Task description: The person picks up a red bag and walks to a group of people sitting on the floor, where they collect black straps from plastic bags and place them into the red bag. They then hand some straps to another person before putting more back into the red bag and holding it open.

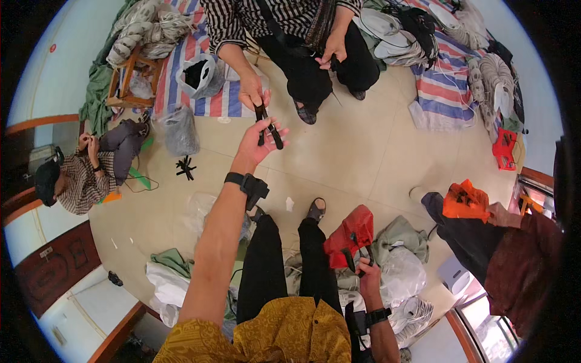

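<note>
My left hand [257, 144] reaches far forward, thumb against several short black strips [270, 128], the other fingers spread behind them. The hand of a seated person [252, 91] in a striped shirt grips the upper end of the same strips, so both hands touch them. Their exact kind is too small to make out. Low on the right, my right hand [368, 277] is closed on the edge of a red bag [352, 233]. Black strips like the others show at its opening, beside my fingers.
A bunch of black strips [186, 168] lies on the tiled floor. A clear bag [180, 130] and a white sack [201, 75] stand near the striped sheet. Another person sits at the left; someone at the right holds an orange bag [465, 200]. Cable coils [404, 317] and bags surround my feet.
</note>
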A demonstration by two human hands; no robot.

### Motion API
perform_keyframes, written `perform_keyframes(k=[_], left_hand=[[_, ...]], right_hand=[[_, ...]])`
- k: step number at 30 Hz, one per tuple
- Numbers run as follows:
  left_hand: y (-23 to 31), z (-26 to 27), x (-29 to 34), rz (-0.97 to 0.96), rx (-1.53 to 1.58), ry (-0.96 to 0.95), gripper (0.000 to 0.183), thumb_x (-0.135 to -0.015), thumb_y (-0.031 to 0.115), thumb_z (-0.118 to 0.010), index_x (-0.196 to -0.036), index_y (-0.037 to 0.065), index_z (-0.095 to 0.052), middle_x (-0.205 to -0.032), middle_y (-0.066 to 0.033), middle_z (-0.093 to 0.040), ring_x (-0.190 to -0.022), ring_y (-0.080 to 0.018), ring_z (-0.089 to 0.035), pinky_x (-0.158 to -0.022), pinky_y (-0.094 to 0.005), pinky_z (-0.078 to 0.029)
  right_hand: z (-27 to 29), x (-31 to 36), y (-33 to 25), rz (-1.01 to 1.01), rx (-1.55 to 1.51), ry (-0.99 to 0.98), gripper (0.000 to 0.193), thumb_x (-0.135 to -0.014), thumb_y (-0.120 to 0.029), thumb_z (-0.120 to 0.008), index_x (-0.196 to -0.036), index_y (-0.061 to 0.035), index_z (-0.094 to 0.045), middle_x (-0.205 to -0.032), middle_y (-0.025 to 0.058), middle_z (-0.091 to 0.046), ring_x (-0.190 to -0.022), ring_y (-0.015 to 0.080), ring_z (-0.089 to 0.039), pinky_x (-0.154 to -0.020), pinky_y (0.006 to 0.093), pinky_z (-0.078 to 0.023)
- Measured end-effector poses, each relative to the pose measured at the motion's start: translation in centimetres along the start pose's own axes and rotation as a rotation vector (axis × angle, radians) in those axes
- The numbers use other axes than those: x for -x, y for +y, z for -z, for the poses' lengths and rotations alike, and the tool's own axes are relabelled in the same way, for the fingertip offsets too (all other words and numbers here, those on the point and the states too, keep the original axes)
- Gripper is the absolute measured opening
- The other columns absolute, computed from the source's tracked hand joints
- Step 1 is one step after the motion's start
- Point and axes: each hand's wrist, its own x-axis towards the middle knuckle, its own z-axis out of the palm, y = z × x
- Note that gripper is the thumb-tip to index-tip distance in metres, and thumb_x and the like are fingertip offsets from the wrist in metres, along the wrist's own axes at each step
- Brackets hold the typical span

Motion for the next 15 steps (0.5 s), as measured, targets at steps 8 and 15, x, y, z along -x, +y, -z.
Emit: perform_keyframes(k=[8, 15], left_hand=[[-1.2, 0.7, 7.2, -0.02, -0.027, -0.155, 0.038, -0.082, 0.018, -0.051, -0.117, 0.005, -0.041, -0.093, -0.0085, -0.055, -0.081, -0.0227, -0.058, -0.062, -0.039, -0.052], [-1.8, 2.9, 14.3, -0.12, 0.069, -0.113, 0.045, -0.082, 0.014, -0.052, -0.123, 0.004, -0.036, -0.101, -0.0106, -0.052, -0.086, -0.0223, -0.054, -0.068, -0.0361, -0.048]], right_hand=[[-2.0, -0.7, -1.8, -0.027, 0.154, -0.085, 0.007, -0.069, -0.006, -0.052, -0.064, -0.0039, -0.047, -0.063, 0.0003, -0.044, -0.059, 0.0106, -0.042, -0.058, 0.0233, -0.033], [-3.5, -2.5, -2.1, -0.031, 0.221, -0.229, 0.006, -0.069, -0.005, -0.053, -0.067, -0.0021, -0.048, -0.065, 0.0007, -0.046, -0.059, 0.0111, -0.043, -0.058, 0.0235, -0.034]])
